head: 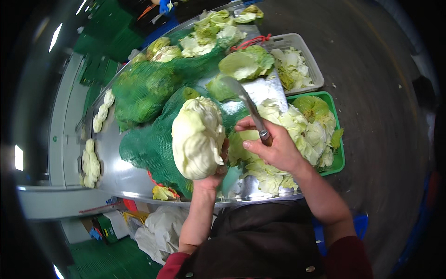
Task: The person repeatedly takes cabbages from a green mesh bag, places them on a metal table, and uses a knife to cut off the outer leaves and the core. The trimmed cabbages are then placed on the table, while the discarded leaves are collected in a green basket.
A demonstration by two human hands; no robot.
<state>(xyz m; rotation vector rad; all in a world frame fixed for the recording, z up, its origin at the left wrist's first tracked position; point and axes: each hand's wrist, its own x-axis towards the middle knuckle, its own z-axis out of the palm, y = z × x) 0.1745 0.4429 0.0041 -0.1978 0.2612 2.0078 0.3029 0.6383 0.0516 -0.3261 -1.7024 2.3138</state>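
Observation:
A pale head of cabbage [197, 139] rests in my left hand [210, 179], which grips it from below and from its right side. My right hand [275, 144] holds a knife [251, 106] by its brown handle. The curved metal blade points up and away, to the right of the cabbage and apart from it. Loose cabbage leaves [268, 174] lie on the metal table under my right hand. Beneath the cabbage spreads a green mesh sack [150, 146]; part of it is hidden by the cabbage.
A green crate [339, 153] and a grey crate [315, 69] of leaves stand at the table's right. A filled mesh sack [146, 90] lies farther back on the metal table [111, 160]. Pale cabbages [91, 165] line the left edge. Another person's blue-gloved hand [166, 7] shows at the top.

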